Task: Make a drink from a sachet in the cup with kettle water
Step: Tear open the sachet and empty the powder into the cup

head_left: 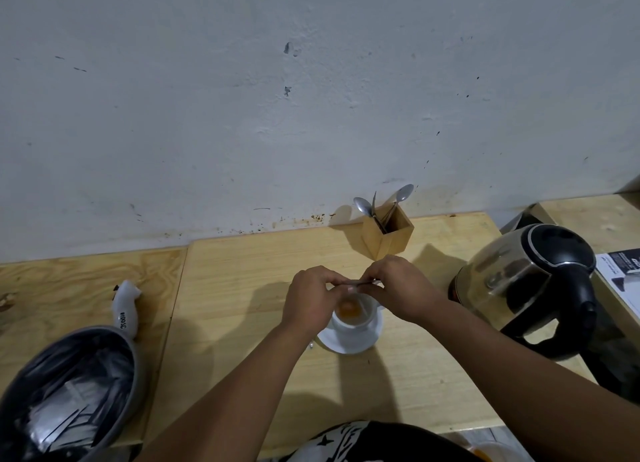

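Note:
A white cup (353, 326) stands on a white saucer (372, 337) in the middle of the wooden table, with orange powder (350, 310) at its bottom. Directly above the cup my left hand (310, 302) and my right hand (398, 292) pinch a thin sachet (360, 283) between their fingertips, seen edge-on. The glass and black kettle (526, 281) stands to the right of the cup, its handle toward me.
A wooden holder (388, 234) with spoons stands behind the cup by the wall. A white packet (126, 311) lies at the left, next to a grey bin (69, 389) lined with a black bag. Papers (620, 274) lie at the far right.

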